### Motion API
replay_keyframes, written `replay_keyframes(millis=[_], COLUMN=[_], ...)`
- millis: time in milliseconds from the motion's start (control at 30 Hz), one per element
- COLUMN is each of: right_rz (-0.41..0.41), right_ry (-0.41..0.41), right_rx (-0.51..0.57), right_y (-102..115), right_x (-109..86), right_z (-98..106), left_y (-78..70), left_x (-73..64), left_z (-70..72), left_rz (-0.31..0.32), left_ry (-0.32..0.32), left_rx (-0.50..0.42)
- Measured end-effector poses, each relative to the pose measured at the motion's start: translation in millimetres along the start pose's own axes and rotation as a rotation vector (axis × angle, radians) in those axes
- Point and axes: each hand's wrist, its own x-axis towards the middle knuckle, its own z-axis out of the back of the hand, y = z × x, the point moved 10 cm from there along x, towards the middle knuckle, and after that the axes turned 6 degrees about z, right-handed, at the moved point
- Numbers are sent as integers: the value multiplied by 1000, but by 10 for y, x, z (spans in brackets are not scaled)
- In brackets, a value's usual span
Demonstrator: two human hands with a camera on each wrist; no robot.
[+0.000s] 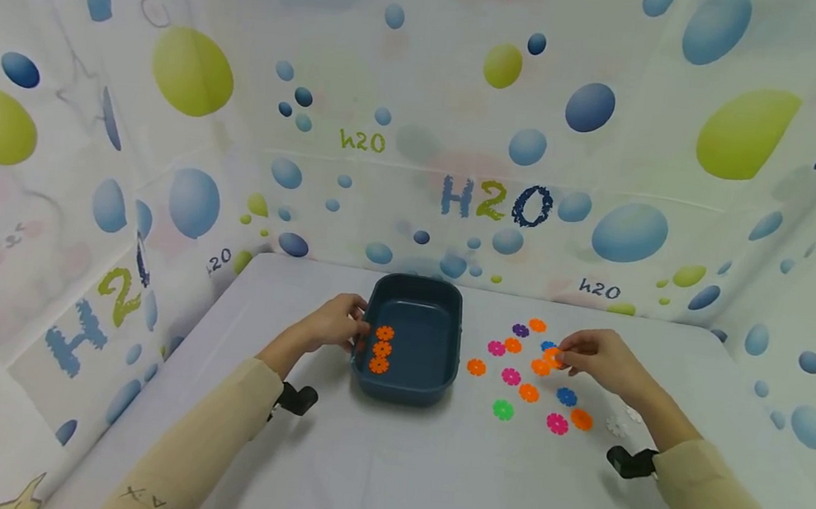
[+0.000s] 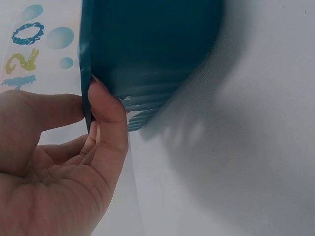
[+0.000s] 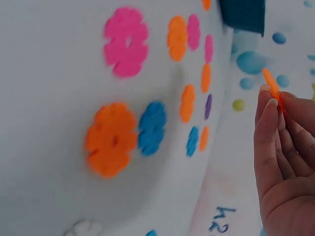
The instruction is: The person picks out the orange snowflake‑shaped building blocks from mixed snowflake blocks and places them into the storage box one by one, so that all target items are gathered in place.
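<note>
A dark teal plastic bin (image 1: 432, 344) stands on the table, with three orange flower-shaped discs (image 1: 382, 349) in a column along its left side. My left hand (image 1: 332, 321) pinches the bin's left rim between thumb and fingers; the left wrist view shows this grip on the bin wall (image 2: 152, 44) up close. Over the scattered discs to the right, my right hand (image 1: 601, 362) pinches one orange flower-shaped disc (image 3: 270, 83) by its edge, held above the tabletop. An orange disc (image 1: 540, 367) and a partly hidden blue one (image 1: 548, 346) lie just below it.
Several notched discs lie right of the bin: pink (image 1: 558, 424), green (image 1: 503, 410), purple (image 1: 520, 330), blue (image 1: 567, 396) and more orange (image 1: 581, 420). White discs (image 1: 616, 426) lie near the right forearm. A patterned cloth (image 1: 419, 148) hangs behind the white table (image 1: 400, 469).
</note>
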Motion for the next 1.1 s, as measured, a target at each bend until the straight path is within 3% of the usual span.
replay_keyframes(millis=[467, 667, 1100], right_rz=[177, 194, 235], right_ry=[13, 13, 30], right_rx=[17, 7, 119], right_y=[740, 947, 1291], right_x=[258, 421, 708], right_z=[-293, -420, -749], left_y=[-27, -16, -5], left_x=[-39, -25, -18], left_z=[-8, -6, -9], left_rz=[-4, -5, -16], left_ry=[1, -4, -5], left_rx=[7, 18, 6])
